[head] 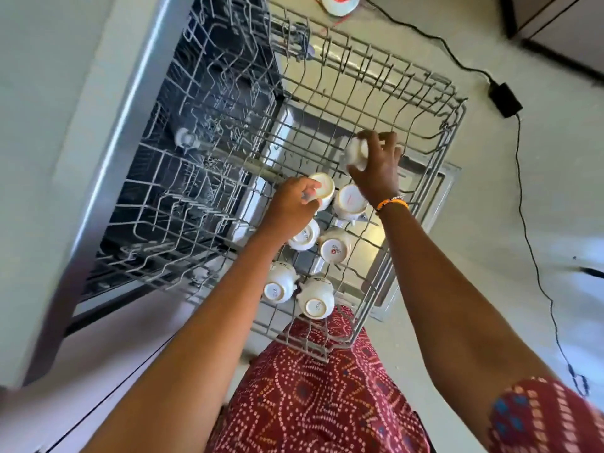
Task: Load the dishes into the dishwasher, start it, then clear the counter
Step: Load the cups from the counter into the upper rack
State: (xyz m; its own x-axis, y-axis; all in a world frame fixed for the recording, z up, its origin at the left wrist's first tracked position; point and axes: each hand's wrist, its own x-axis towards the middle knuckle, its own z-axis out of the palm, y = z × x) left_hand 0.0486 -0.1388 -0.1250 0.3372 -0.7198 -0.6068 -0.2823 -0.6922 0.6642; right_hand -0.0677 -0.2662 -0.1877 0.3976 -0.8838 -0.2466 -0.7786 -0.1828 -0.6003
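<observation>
The dishwasher's upper wire rack (434,178) is pulled out in front of me over the open door. Several white cups stand upside down along its near right side, among them one (315,300) closest to me and one (349,199) between my hands. My left hand (294,207) grips an upturned white cup (323,188) at the end of that row. My right hand (376,171) holds another white cup (354,152) just above the rack, further out.
The open dishwasher tub (209,103) with the lower rack lies to the left, edged by the steel counter front (108,178). On the floor at right run a black cable and power adapter (505,99). A white and red object (338,3) sits at the top.
</observation>
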